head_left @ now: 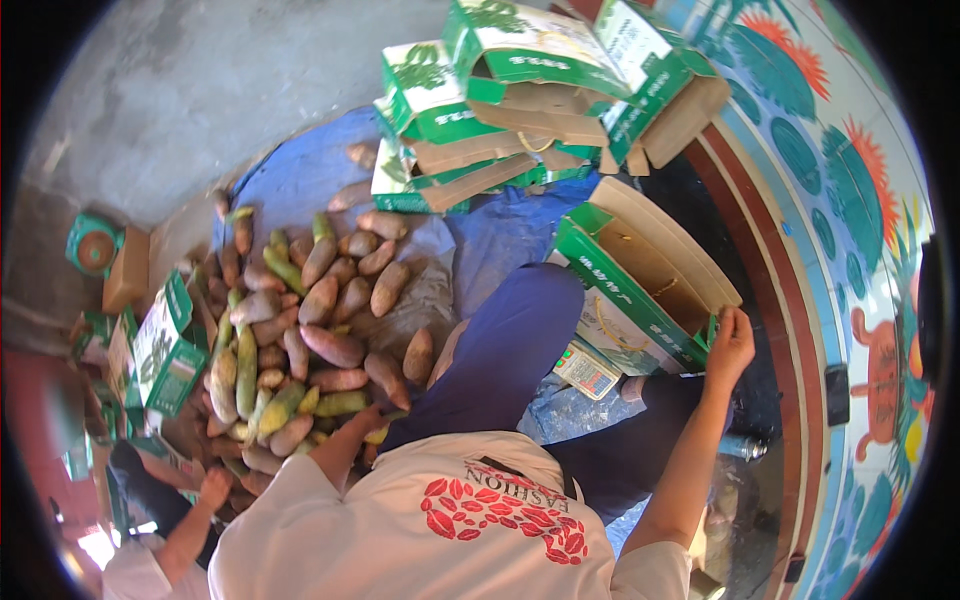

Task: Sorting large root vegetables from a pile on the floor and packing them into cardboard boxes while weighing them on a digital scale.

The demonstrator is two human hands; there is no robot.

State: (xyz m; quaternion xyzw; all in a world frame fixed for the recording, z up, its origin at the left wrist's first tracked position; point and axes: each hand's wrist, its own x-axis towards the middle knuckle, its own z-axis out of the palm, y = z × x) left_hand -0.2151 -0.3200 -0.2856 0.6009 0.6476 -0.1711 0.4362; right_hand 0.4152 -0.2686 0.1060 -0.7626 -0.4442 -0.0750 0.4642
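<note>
One open carton (622,292) stands at the fingers of the right hand (733,338); one keypad device (588,370) lies left of them. Heaped tubers (333,346) beside the left hand (368,424) overlap too much to count. The carton is green and white outside, bare brown inside, yellow-corded. The right fingers pinch its edge, nearly closed; the left fingers' opening and grip I cannot tell.

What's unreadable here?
Left hand, head view: small; its own back hides the fingertips and any grip.
Open carton, head view: its near wall hides the bottom.
Keypad device, head view: display too small to read.
Co-worker, head view: cut off by the fisheye rim at lower left.
</note>
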